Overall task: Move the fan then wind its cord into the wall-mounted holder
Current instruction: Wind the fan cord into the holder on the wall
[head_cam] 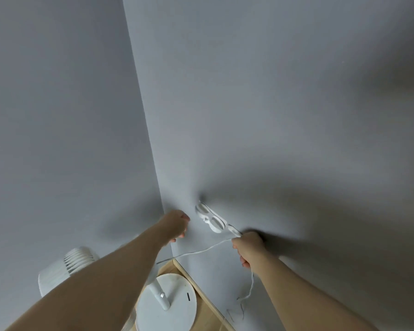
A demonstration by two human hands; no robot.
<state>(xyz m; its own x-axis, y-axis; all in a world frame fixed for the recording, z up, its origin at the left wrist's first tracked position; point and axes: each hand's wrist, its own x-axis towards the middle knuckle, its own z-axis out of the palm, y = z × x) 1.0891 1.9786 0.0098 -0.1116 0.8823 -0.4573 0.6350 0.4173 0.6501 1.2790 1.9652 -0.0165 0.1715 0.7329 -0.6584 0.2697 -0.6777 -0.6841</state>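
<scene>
A white fan stands in the room's corner, its round base [167, 304] on the wooden floor and its ribbed head [67, 266] partly behind my left forearm. A white wall-mounted cord holder [212, 217] sits on the grey wall to the right of the corner. My right hand [247, 247] grips the thin white cord [201, 250] just below the holder's lower end. One stretch of cord runs left toward the fan; another hangs down along the wall. My left hand [177, 223] is curled beside the holder's left; I cannot tell whether it holds the cord.
Two grey walls meet in a corner [153, 163] just left of the holder. A strip of light wooden floor [201, 306] runs along the wall's foot. My shadow falls across the right wall.
</scene>
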